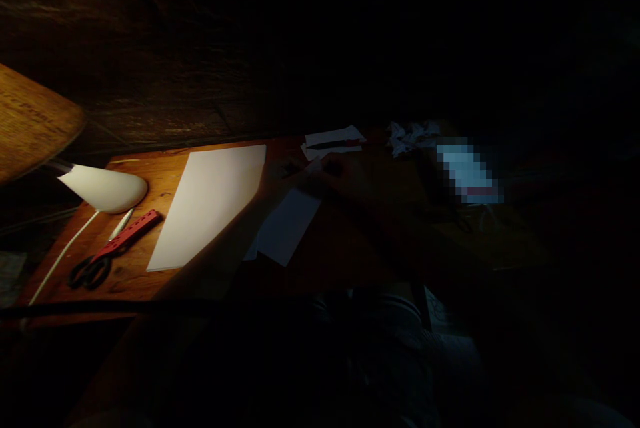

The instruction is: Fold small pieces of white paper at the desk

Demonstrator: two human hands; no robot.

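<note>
In dim light, my left hand (284, 173) and my right hand (341, 175) meet over the middle of the wooden table. Between their fingertips is a small piece of folded paper (314, 167), pinched from both sides. Just below the hands lie pale paper strips (290, 225), partly overlapping. Beyond the hands, more cut paper (330, 137) lies with a dark, slim tool with a reddish handle (345, 144) across it. Left of my left forearm is a stack of blank white paper (213, 201). Shadow hides the finer finger positions.
A lamp with a white base (107, 189) and its cord stand at the left. Near it are scissors (90, 271), a red perforated bar (131, 233) and a white pen-like stick (121, 225). Several folded paper pieces (407, 137) sit at back right, beside a blurred bright screen (467, 171).
</note>
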